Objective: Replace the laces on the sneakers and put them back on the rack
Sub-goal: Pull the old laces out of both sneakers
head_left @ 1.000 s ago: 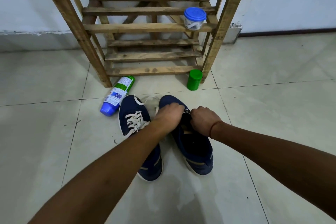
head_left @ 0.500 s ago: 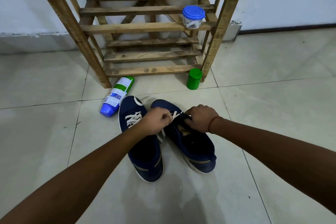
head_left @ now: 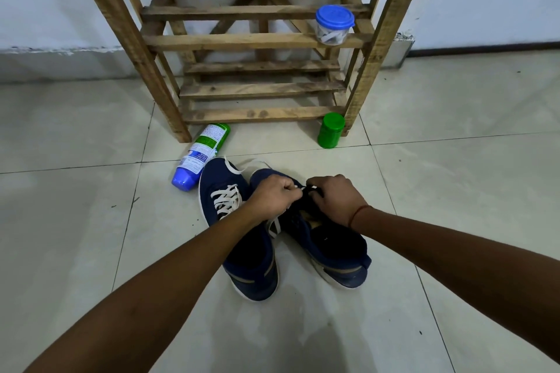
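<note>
Two navy sneakers stand side by side on the tiled floor, toes toward the rack. The left sneaker (head_left: 239, 239) carries a white lace (head_left: 225, 198) threaded through its eyelets. Over the front of the right sneaker (head_left: 330, 248) both hands meet. My left hand (head_left: 274, 195) pinches a white lace end (head_left: 274, 225) that hangs down between the shoes. My right hand (head_left: 336, 200) grips the right sneaker's upper by the eyelets, fingers curled. The wooden rack (head_left: 260, 39) stands just behind the shoes against the wall.
A green and blue bottle (head_left: 200, 157) lies on the floor left of the shoes by the rack's leg. A small green jar (head_left: 331, 130) stands at the rack's right foot. A clear tub with a blue lid (head_left: 334, 24) sits on a rack shelf.
My left hand drew left with the lace, then came back beside my right hand at the right sneaker's eyelets. The right sneaker shifted slightly.
</note>
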